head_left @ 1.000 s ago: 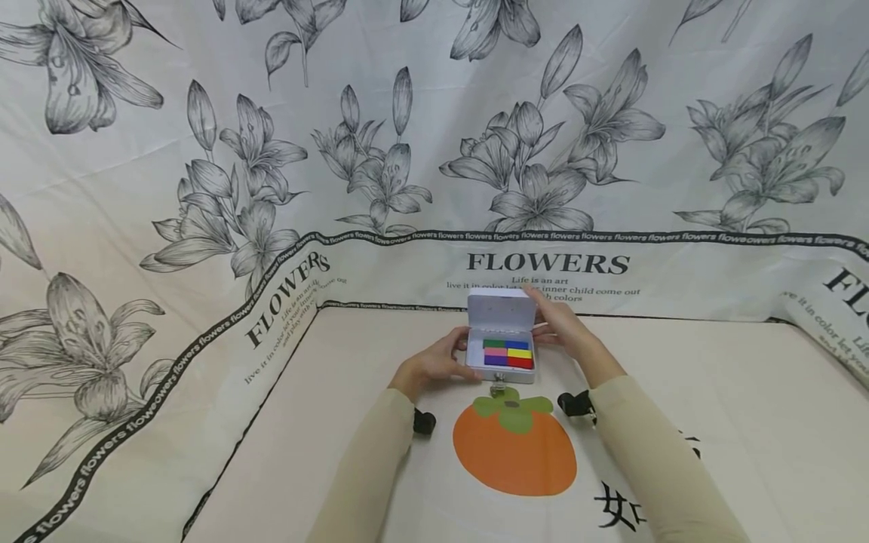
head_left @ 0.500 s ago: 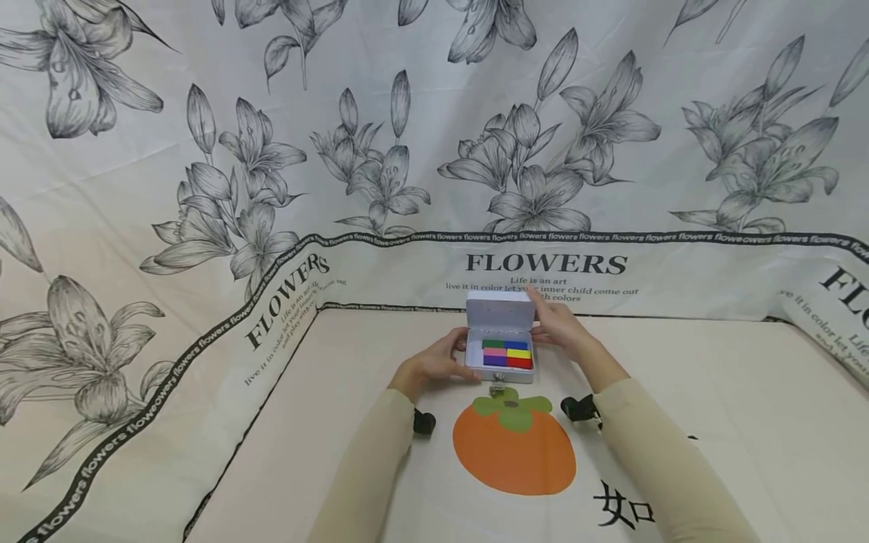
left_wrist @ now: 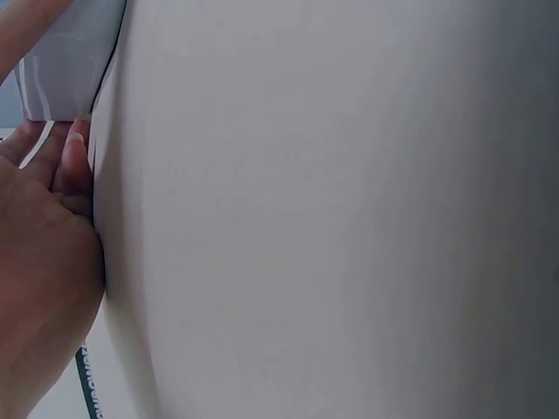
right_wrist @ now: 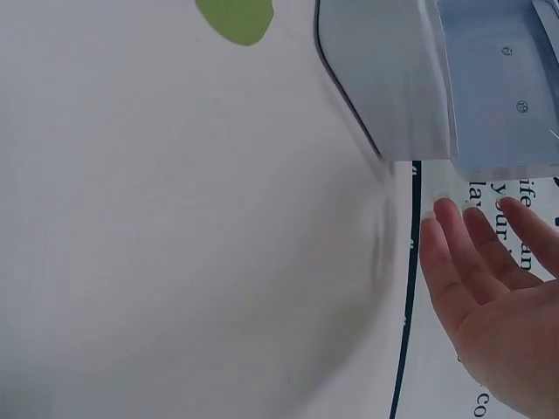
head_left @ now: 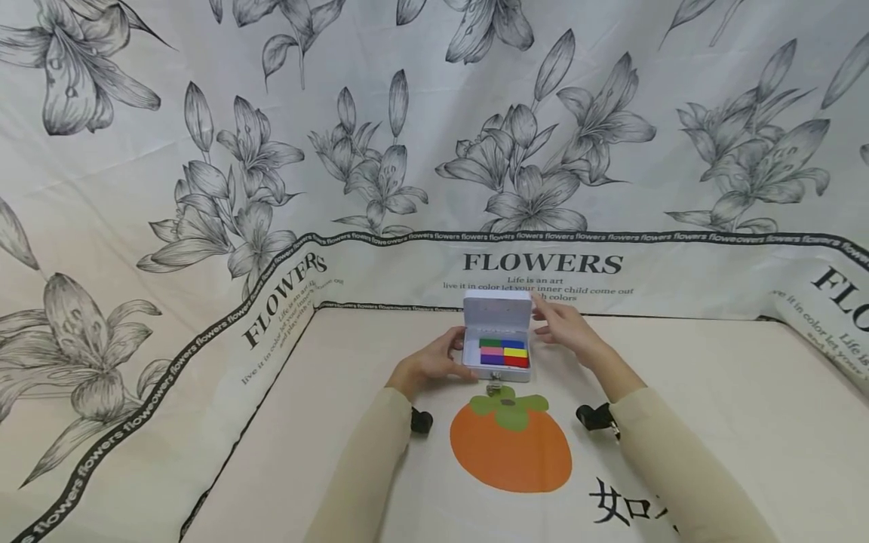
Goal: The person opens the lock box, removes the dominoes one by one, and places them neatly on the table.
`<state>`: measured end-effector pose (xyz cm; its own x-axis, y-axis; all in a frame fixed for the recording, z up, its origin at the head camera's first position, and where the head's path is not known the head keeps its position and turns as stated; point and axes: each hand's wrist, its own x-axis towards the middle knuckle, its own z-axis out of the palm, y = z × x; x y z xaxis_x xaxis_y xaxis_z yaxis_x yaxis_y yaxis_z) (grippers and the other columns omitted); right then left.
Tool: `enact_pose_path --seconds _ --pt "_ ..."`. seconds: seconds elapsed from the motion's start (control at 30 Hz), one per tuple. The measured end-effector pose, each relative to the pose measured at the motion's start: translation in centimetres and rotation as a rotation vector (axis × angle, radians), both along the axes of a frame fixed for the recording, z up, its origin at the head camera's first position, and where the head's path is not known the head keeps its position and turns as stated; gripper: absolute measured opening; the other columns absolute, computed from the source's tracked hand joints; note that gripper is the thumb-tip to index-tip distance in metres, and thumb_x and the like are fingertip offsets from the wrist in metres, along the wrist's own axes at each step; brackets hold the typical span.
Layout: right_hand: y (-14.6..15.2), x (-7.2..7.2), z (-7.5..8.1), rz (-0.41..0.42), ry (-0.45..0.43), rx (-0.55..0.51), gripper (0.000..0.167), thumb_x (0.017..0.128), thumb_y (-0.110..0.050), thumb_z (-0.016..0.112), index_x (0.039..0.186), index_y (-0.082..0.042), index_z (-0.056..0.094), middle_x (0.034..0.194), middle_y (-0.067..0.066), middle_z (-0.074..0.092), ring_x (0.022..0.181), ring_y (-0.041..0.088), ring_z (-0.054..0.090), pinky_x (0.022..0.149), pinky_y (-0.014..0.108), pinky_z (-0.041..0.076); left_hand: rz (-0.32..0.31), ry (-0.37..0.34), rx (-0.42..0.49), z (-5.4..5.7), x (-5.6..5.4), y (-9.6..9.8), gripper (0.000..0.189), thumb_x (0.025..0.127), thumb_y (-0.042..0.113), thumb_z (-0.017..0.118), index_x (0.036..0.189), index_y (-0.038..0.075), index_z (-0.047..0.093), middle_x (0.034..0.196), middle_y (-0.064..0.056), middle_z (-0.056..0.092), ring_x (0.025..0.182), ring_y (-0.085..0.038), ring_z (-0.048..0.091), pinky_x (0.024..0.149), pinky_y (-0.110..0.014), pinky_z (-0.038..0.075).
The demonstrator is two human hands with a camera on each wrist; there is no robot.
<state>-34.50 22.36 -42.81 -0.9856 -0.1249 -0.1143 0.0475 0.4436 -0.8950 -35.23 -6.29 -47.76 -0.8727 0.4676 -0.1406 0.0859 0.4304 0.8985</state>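
A small white metal box (head_left: 498, 312) stands on the table with its lid raised. Several coloured blocks (head_left: 504, 352) lie inside it: green, blue, pink, yellow, purple and red. A metal clasp (head_left: 495, 382) hangs at the front. My left hand (head_left: 431, 360) holds the box at its left side, thumb near the front corner and fingers toward the back. In the left wrist view, fingertips touch the box's side. Just off the box's right side is my right hand (head_left: 570, 332); in the right wrist view its fingers (right_wrist: 450, 253) are spread, apart from the box and holding nothing.
A printed orange persimmon (head_left: 511, 452) lies on the cloth in front of the box, with black characters (head_left: 619, 504) to its right. Behind the box hangs a floral curtain (head_left: 543, 166) reading FLOWERS. Black straps (head_left: 594, 417) are on both wrists.
My right hand has come away from the lid and the box's right side, moving slightly right. The left hand stays at the box, and the lid remains raised.
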Motion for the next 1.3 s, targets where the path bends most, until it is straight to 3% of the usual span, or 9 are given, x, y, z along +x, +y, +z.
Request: enact_pose_path --seconds 0.3,0.63,1.03,1.3 --pt "0.8 1.4 0.5 0.060 0.085 0.085 0.076 0.107 -0.058 0.034 0.151 0.004 0.042 0.150 0.029 0.046 0.129 0.044 0.054 0.104 0.052 0.048 -0.021 0.007 -0.012 -0.1 -0.2 -0.1 0.104 0.074 0.014 0.092 0.159 0.020 0.033 0.136 -0.007 0.050 0.125 -0.023 0.044 0.114 -0.043 0.033" --pt "1.3 2.7 0.6 0.090 0.201 0.215 0.054 0.108 -0.037 0.049 0.143 0.005 0.051 0.143 0.026 0.054 0.126 0.042 0.054 0.105 0.056 0.045 -0.028 0.039 -0.008 0.3 0.1 -0.1 0.100 0.077 0.011 0.090 0.158 0.015 0.032 0.139 -0.009 0.050 0.128 -0.024 0.044 0.114 -0.041 0.034" --pt "1.0 4.0 0.8 0.122 0.206 0.271 0.054 0.102 -0.031 0.062 0.142 0.004 0.052 0.141 0.027 0.055 0.122 0.043 0.057 0.100 0.055 0.048 -0.037 0.043 -0.022 0.1 -0.1 -0.2 0.099 0.076 0.013 0.090 0.158 0.016 0.034 0.137 -0.007 0.051 0.126 -0.023 0.045 0.114 -0.041 0.035" --pt "0.0 4.3 0.6 0.185 0.301 0.304 0.050 0.097 -0.022 0.069 0.134 0.008 0.056 0.128 0.027 0.062 0.109 0.037 0.063 0.090 0.050 0.054 -0.031 0.035 -0.023 0.0 -0.1 -0.1 0.101 0.075 0.013 0.091 0.158 0.017 0.033 0.137 -0.006 0.050 0.126 -0.022 0.045 0.114 -0.040 0.034"
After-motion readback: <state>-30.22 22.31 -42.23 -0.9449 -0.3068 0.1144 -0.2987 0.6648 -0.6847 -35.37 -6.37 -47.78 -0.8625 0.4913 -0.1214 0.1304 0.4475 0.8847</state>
